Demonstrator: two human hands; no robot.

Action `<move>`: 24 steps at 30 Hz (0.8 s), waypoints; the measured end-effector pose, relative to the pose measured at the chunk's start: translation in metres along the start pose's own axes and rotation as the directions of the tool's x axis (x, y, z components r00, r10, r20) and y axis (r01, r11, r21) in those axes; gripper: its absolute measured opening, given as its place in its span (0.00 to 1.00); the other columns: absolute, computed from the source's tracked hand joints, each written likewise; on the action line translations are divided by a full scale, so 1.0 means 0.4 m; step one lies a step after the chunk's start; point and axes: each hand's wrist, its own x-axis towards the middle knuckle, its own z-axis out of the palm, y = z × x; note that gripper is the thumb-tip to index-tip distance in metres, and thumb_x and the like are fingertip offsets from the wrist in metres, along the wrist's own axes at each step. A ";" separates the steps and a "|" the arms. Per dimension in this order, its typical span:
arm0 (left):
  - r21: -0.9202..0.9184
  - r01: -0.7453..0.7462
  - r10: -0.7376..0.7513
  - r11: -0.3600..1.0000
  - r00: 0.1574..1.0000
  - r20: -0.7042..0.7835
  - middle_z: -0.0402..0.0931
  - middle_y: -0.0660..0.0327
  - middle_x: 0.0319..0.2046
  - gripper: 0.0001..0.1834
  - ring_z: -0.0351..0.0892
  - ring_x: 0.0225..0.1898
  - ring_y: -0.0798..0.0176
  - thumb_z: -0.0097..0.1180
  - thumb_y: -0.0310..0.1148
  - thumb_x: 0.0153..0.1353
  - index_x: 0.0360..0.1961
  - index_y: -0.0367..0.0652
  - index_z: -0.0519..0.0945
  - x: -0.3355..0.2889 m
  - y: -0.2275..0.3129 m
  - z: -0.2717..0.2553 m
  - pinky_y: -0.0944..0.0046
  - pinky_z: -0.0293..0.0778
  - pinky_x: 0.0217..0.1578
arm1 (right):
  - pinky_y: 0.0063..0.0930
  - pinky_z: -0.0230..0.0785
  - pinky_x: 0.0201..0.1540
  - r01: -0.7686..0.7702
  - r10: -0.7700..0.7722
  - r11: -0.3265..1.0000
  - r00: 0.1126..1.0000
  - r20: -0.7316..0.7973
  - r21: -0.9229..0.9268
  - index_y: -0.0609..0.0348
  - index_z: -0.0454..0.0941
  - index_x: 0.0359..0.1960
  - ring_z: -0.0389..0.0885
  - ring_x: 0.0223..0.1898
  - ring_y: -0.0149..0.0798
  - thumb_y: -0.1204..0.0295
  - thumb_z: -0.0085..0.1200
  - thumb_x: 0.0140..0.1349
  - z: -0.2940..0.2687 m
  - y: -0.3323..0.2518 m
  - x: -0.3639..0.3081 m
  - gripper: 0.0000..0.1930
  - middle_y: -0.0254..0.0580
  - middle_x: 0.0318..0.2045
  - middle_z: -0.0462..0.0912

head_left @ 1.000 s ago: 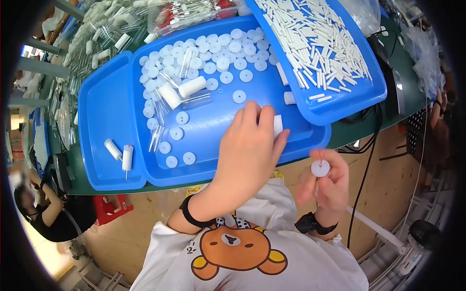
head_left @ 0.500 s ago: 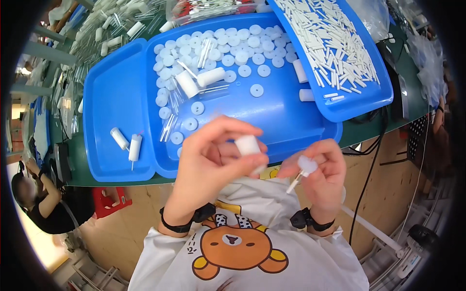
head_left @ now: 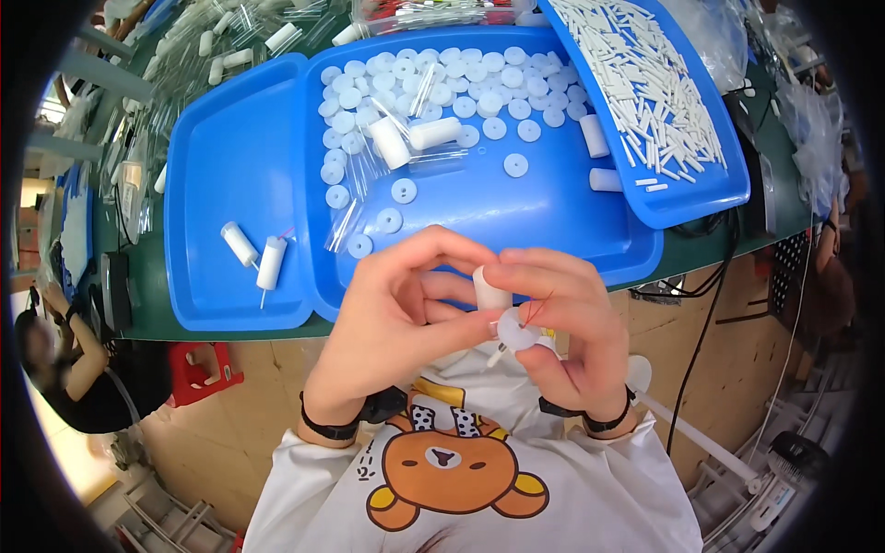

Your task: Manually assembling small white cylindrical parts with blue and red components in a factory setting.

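My left hand (head_left: 406, 309) is closed round a short white cylinder (head_left: 491, 291), gripped between thumb and fingers in front of my chest. Close against it, my right hand (head_left: 576, 323) pinches a translucent white disc (head_left: 517, 329). Thin red wires stand up from the disc, and a slim white stem (head_left: 499, 355) points down below it. The fingertips of both hands meet around the cylinder. Just beyond them lies the large blue tray (head_left: 479, 217), with many loose white discs (head_left: 515, 165) in its far part.
A smaller blue tray (head_left: 207, 138) on the left holds two white cylinders with stems (head_left: 271, 264). Another blue tray (head_left: 687, 207), full of short white tubes (head_left: 650, 92), overlaps the right side. White cylinders (head_left: 390, 143) and clear rods lie among the discs. A person (head_left: 88, 359) sits at far left.
My right hand has moved left and up, bringing the disc against the cylinder in my left hand. The trays appear slightly shifted to the right in view.
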 end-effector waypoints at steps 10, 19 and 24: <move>0.017 0.053 -0.053 0.998 0.997 0.058 0.77 0.54 0.40 0.18 0.80 0.40 0.65 0.56 0.18 0.57 0.50 0.28 0.71 0.001 0.006 -0.006 0.67 0.80 0.39 | 0.33 0.64 0.42 -0.084 0.072 0.985 0.994 -0.086 -0.150 0.62 0.72 0.43 0.73 0.40 0.46 0.81 0.60 0.48 0.007 0.008 -0.007 0.18 0.46 0.41 0.77; -0.008 0.074 -0.074 0.997 0.996 0.050 0.76 0.55 0.42 0.20 0.79 0.40 0.67 0.55 0.18 0.57 0.51 0.28 0.71 -0.002 0.003 0.012 0.69 0.78 0.40 | 0.30 0.66 0.38 -0.146 0.127 0.979 0.982 -0.138 -0.141 0.64 0.73 0.43 0.72 0.38 0.45 0.83 0.59 0.50 0.009 0.013 -0.003 0.16 0.47 0.37 0.74; 0.060 0.030 -0.033 0.998 0.998 0.044 0.76 0.56 0.42 0.19 0.79 0.40 0.67 0.56 0.18 0.56 0.51 0.30 0.72 0.005 -0.007 0.007 0.70 0.78 0.38 | 0.30 0.68 0.37 -0.198 0.173 0.972 0.969 -0.178 -0.130 0.65 0.73 0.41 0.73 0.37 0.45 0.83 0.59 0.51 0.011 0.007 -0.005 0.15 0.47 0.36 0.74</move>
